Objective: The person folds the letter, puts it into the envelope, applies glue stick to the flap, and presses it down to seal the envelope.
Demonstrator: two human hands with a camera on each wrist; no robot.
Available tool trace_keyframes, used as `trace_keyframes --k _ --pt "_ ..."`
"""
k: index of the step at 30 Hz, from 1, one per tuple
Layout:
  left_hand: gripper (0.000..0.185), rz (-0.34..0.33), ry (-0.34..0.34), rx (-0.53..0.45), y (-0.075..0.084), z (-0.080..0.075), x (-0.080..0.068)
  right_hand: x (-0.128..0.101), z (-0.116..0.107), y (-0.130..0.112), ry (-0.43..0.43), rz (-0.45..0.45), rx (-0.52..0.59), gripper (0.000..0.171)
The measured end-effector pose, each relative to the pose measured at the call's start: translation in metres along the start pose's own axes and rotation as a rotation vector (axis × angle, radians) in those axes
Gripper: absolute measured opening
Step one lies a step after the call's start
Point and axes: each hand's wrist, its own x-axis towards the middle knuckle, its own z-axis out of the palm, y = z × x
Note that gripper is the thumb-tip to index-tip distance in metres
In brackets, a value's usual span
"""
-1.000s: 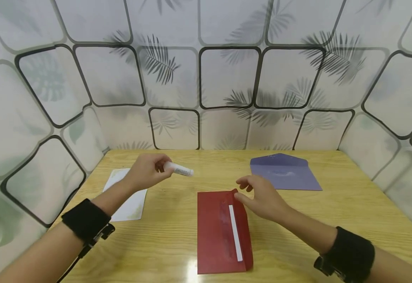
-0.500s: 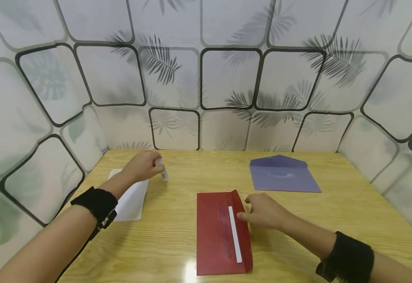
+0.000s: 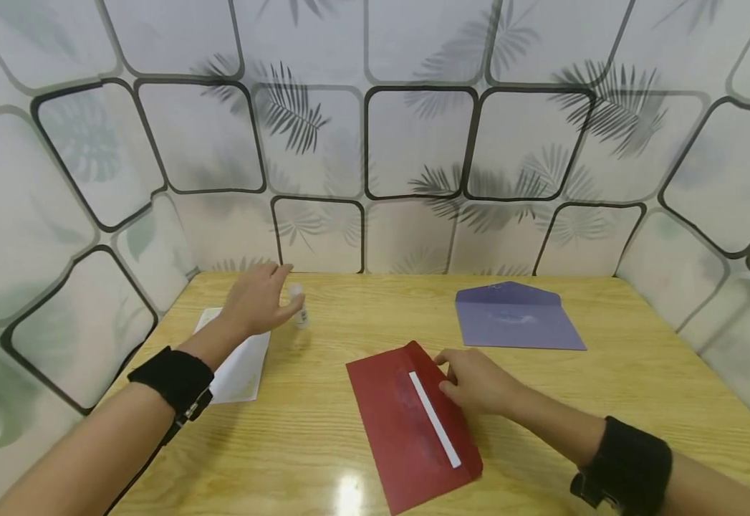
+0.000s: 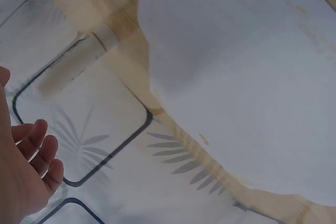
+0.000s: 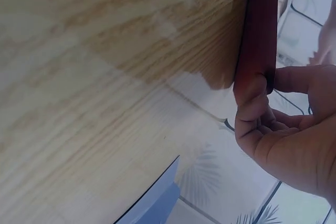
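A wooden table carries everything. The red envelope lies near its front edge, turned at an angle, a white strip along its flap. The right hand reaches in from the front right corner and pinches the envelope's right edge, thumb over curled fingers. The left hand stretches toward the back left corner, fingers straight and spread, just beside a small upright glue stick but holding nothing. A white sheet lies beneath that forearm.
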Motion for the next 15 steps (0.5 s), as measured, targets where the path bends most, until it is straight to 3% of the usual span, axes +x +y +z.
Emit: trace_keyframes --k 2,5,8,10,15 --pt "0.059 0.054 0.105 0.046 0.009 -0.005 -0.001 0.003 -0.001 0.001 0.010 -0.020 -0.017 0.032" --pt "0.052 0.193 0.237 0.059 0.028 -0.012 -0.002 0.007 -0.001 0.003 0.020 -0.027 -0.034 0.033" --pt "0.042 0.355 0.256 0.026 0.053 -0.015 -0.006 0.012 -0.001 0.005 0.036 -0.054 -0.059 0.028" --pt "0.036 0.446 0.178 -0.024 0.070 -0.014 -0.012 0.016 0.001 0.006 0.050 -0.097 -0.092 0.022" --pt "0.023 0.564 -0.157 -0.123 0.108 -0.007 -0.033 0.027 0.004 0.006 0.076 -0.226 -0.148 0.011"
